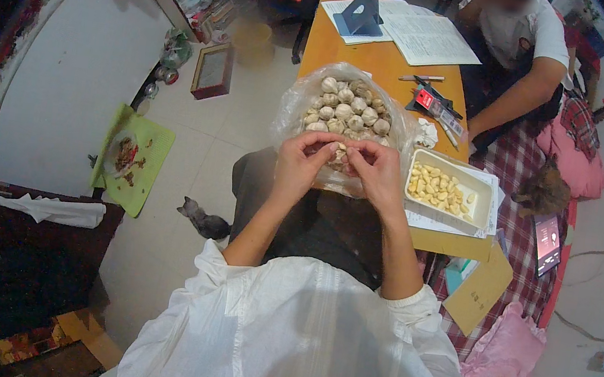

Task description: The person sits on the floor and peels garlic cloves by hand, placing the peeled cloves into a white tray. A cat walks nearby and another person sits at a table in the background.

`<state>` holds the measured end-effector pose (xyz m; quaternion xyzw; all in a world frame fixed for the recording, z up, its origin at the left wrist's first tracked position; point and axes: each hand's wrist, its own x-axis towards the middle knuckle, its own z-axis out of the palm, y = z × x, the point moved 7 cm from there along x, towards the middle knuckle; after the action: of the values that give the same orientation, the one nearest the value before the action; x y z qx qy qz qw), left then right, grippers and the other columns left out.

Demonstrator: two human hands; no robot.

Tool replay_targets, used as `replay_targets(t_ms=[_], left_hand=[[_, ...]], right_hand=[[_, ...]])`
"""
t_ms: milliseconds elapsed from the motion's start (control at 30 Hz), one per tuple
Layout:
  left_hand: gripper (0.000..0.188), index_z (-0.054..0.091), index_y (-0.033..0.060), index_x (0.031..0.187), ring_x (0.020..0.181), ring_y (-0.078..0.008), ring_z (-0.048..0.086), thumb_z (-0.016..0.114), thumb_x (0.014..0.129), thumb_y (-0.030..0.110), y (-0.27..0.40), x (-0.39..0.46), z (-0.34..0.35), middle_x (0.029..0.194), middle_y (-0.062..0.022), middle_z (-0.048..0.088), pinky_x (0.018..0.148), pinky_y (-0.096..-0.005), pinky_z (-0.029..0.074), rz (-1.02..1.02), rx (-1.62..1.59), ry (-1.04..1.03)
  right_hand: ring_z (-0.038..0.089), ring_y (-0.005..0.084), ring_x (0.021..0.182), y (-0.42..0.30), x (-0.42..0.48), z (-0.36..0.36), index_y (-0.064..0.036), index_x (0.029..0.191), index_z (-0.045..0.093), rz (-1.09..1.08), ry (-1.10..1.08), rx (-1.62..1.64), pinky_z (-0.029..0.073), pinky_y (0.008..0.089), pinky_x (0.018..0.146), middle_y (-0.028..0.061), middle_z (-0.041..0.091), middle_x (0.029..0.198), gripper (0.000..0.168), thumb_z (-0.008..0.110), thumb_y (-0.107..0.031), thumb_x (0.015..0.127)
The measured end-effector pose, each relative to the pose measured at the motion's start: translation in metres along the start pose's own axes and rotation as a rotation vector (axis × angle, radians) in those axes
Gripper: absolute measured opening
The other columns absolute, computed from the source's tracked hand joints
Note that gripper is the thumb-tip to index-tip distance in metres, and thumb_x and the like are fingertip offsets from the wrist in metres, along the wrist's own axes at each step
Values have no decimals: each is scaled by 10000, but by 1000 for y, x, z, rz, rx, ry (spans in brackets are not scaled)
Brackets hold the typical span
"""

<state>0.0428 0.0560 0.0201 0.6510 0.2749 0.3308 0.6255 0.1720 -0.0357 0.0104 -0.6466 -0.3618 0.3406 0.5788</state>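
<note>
My left hand [306, 158] and my right hand [375, 169] meet over the near part of an open clear plastic bag [292, 105]. Between their fingertips they hold a small garlic clove [342, 147]; how far it is peeled is too small to tell. Whole garlic bulbs [343, 111] fill the bag just beyond my fingers. Right of my right hand, a cream rectangular tray [478, 224] holds many peeled garlic cloves [432, 187], heaped mostly towards its left side. The tray rests on papers at the table's near right corner.
On the wooden table [346, 55] are open books [433, 38], a tablet stand [362, 18], pens and crumpled tissue [426, 133]. Another person [521, 63] sits at the right side. A grey kitten [207, 222] is on the floor at left; another cat [548, 190] lies on the plaid bedding.
</note>
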Motion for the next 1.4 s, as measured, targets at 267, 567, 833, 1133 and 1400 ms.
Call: replay_targets(t_ms=[267, 567, 833, 1133, 1400], left_hand=[[192, 724, 13, 1070, 789, -90, 633, 689, 910, 113, -9, 0, 1, 916, -20, 706, 747, -240, 519, -55, -60, -51], [204, 724, 24, 1093, 795, -88, 635, 669, 925, 127, -4, -1, 1, 923, -20, 702, 747, -240, 523, -105, -111, -52], [237, 721, 20, 1123, 805, -97, 652, 688, 913, 126, -9, 0, 2, 927, -30, 714, 725, -232, 525, -77, -58, -45], [271, 711, 25, 1142, 807, -92, 636, 712, 893, 133, -9, -2, 4, 932, -29, 709, 751, -238, 522, -101, -121, -52], [299, 686, 10, 1178, 836, -108, 652, 671, 883, 59, -7, -4, 4, 943, -44, 702, 777, -253, 539, -145, -236, -53]], right_hand=[[601, 72, 616, 5, -1, -3, 42, 965, 697, 31, 6, -90, 489, 222, 560, 31, 672, 740, 167, 653, -116, 933], [589, 79, 568, -4, -3, -5, 32, 868, 699, 5, 63, -13, 460, 240, 522, 26, 640, 646, 151, 655, -109, 899], [583, 75, 564, -9, -4, -3, 31, 877, 702, -17, 80, -26, 459, 242, 524, 32, 647, 647, 148, 656, -108, 899], [594, 77, 574, -6, -3, -4, 18, 894, 707, -51, 100, -114, 460, 253, 534, 29, 649, 640, 145, 649, -114, 885], [602, 81, 565, -10, -4, -8, 16, 904, 706, -48, 109, -75, 469, 255, 537, 32, 648, 649, 149, 647, -121, 898]])
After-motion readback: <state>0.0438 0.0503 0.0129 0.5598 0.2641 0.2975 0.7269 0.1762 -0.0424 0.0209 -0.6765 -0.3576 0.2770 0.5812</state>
